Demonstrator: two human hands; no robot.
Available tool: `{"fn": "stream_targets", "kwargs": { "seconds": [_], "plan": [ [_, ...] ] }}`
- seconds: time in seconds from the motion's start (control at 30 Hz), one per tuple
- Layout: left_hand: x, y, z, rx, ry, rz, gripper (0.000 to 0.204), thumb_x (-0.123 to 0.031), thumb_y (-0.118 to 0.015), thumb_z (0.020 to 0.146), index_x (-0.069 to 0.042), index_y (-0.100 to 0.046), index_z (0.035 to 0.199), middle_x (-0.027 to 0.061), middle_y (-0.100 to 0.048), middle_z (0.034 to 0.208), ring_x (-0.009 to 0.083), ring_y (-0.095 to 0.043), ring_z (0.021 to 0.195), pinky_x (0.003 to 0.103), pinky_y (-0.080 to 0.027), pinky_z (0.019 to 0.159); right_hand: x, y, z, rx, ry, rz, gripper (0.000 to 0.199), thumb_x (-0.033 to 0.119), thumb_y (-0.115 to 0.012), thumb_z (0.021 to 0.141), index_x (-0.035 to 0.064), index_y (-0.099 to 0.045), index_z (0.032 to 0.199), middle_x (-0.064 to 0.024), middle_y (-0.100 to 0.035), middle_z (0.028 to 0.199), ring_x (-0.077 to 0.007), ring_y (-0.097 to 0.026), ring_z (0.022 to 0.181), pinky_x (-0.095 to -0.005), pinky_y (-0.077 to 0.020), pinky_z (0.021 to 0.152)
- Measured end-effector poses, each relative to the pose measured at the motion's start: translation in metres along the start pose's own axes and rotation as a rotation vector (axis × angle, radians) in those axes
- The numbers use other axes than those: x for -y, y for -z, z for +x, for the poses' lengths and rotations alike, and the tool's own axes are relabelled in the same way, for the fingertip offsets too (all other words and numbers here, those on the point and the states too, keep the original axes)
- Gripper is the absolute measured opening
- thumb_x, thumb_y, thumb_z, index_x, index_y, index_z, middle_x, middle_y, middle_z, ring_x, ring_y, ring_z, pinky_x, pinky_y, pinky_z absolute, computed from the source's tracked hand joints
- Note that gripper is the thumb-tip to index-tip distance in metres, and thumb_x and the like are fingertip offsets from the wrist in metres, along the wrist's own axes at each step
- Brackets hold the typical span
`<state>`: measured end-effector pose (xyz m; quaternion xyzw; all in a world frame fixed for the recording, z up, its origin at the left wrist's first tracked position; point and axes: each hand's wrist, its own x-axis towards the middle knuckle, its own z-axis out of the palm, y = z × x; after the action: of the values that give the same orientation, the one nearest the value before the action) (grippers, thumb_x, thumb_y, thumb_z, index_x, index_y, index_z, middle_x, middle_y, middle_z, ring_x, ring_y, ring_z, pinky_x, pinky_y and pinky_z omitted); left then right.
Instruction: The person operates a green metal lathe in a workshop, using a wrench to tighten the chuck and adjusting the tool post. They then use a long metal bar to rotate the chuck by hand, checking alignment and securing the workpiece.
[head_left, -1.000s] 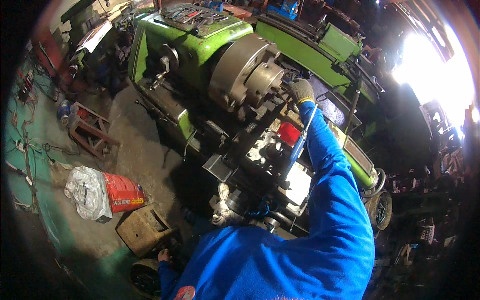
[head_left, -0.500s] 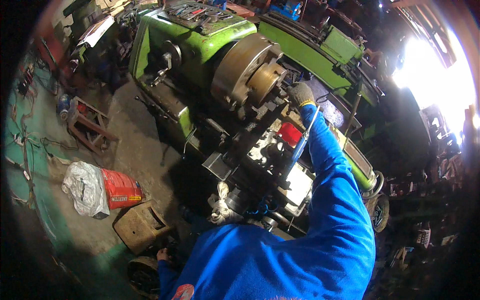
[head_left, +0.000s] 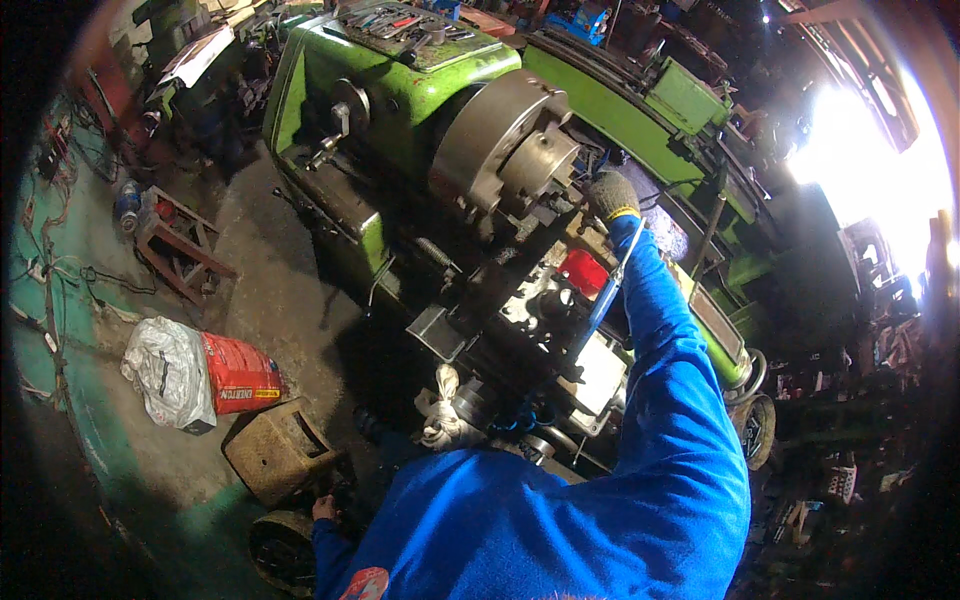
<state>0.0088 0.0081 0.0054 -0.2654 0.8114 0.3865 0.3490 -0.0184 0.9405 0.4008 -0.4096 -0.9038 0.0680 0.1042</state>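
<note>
My right hand [head_left: 611, 194], in a grey glove with a yellow cuff, reaches out on a blue sleeve to the right of the big round steel chuck [head_left: 505, 150] of a green lathe [head_left: 400, 75]. What its fingers rest on is hidden. A long blue-handled bar [head_left: 600, 300] runs alongside my forearm over the lathe's carriage [head_left: 560, 330]. My left hand [head_left: 322, 508] is down low at the picture's bottom, bare, touching a dark round thing [head_left: 278, 548] on the floor.
A tray of hand tools [head_left: 400, 25] sits on top of the headstock. On the concrete floor lie a white and red sack [head_left: 200, 372], a brown crate [head_left: 278, 450] and a small metal stand [head_left: 175, 245]. Bright light glares at the upper right.
The view has shifted slightly. My right hand stays by the chuck and my left hand stays low by the floor.
</note>
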Motion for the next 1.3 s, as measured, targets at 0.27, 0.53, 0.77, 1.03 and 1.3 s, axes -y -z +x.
{"fn": "stream_targets", "kwargs": {
  "seconds": [0.27,0.53,0.77,1.03,1.3],
  "plan": [
    [0.01,0.006,0.009,-0.024,-0.06,0.147,0.035,-0.031,-0.074,0.101,-0.003,-0.075,0.122,0.0168,-0.073,0.111,0.0309,-0.071,0.095,0.045,-0.065,0.072,0.006,0.004,0.002,0.114,-0.06,-0.005,0.039,0.038,-0.064,0.093,0.0039,-0.08,0.105,-0.0262,-0.077,0.104,-0.0461,-0.073,0.101,-0.0536,-0.0581,0.092],
    [0.015,0.003,0.009,0.008,0.003,-0.052,0.039,-0.031,-0.073,0.102,-0.003,-0.07,0.129,0.017,-0.071,0.124,0.0326,-0.071,0.105,0.048,-0.066,0.079,-0.007,-0.013,0.018,0.046,0.003,-0.112,0.038,0.036,-0.064,0.093,0.0043,-0.081,0.106,-0.0269,-0.076,0.108,-0.0469,-0.073,0.104,-0.0542,-0.0576,0.094],
    [0.022,0.001,0.017,0.026,0.045,-0.091,0.042,-0.034,-0.074,0.102,-0.003,-0.069,0.13,0.0168,-0.07,0.123,0.032,-0.071,0.103,0.048,-0.067,0.078,-0.013,-0.01,0.012,0.084,-0.074,-0.054,0.037,0.036,-0.066,0.094,0.0059,-0.081,0.108,-0.0251,-0.076,0.113,-0.0461,-0.072,0.109,-0.0535,-0.0571,0.095],
    [-0.002,-0.006,-0.015,-0.018,0.087,0.084,0.037,-0.035,-0.072,0.104,-0.006,-0.07,0.127,0.012,-0.071,0.123,0.0303,-0.071,0.1,0.044,-0.064,0.073,0.009,0.008,0.005,0.044,0.074,-0.138,0.035,0.033,-0.065,0.093,0.0075,-0.081,0.11,-0.025,-0.076,0.114,-0.0455,-0.072,0.109,-0.0543,-0.0574,0.095],
    [0.012,0.005,0.012,0.017,0.07,-0.051,0.036,-0.033,-0.073,0.103,-0.005,-0.071,0.125,0.0125,-0.072,0.119,0.0286,-0.071,0.096,0.044,-0.063,0.076,-0.014,-0.012,0.009,0.005,-0.018,-0.066,0.036,0.035,-0.065,0.093,0.0067,-0.082,0.108,-0.028,-0.076,0.108,-0.0472,-0.073,0.105,-0.0542,-0.0578,0.094]
  ]
}}
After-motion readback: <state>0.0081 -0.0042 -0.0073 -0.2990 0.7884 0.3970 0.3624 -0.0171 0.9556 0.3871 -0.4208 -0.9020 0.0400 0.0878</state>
